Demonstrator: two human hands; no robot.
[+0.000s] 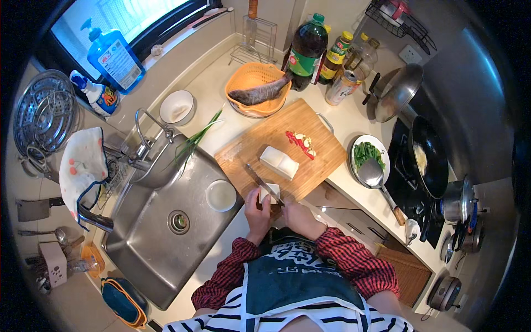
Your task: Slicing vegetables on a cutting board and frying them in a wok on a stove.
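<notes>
My right hand (302, 220) grips the handle of a kitchen knife (260, 179). Its blade points up and left, lying over a smaller piece of white tofu (272, 189) near the front edge of a wooden cutting board (244, 147). Against that piece's near left side, the fingers of my left hand (257, 213) hold it; they partly hide it. Just beyond the blade sits a larger tofu block (278, 162), with a line across its top. Chopped red chili (308, 152) and pale chopped garlic (306, 139) lie in a strip farther right on the board.
A steel sink (149, 257) holding a white bowl (220, 196) lies left, with scallions (197, 139) over its rim. Behind the board is an orange basket (240, 74) with a fish (259, 93). Rightward are a plate of greens (367, 153), a spatula (371, 172) and a wok (431, 166).
</notes>
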